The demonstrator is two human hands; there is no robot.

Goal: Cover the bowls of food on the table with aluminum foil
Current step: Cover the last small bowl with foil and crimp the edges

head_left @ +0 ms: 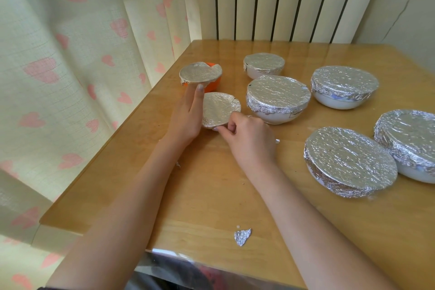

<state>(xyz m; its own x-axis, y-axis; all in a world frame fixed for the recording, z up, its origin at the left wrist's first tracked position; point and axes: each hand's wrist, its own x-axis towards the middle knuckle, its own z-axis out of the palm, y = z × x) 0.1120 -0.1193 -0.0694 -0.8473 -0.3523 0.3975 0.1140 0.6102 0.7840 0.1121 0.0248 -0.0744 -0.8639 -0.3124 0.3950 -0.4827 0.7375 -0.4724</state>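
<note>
Foil-covered, the small bowl point(220, 109) sits at the bench's point(211, 190) ten o'clock, between both hands. The left hand point(188, 115) lies straight-fingered against its nine o'clock side, one fingertip reaching the orange bowl point(201, 75) just beyond at twelve. The right hand point(247, 135) pinches the foil edge at the small bowl's six o'clock. Five larger white foil-covered bowls point(277, 99) stand from one to three o'clock. A torn foil scrap point(242, 236) lies at six o'clock.
</note>
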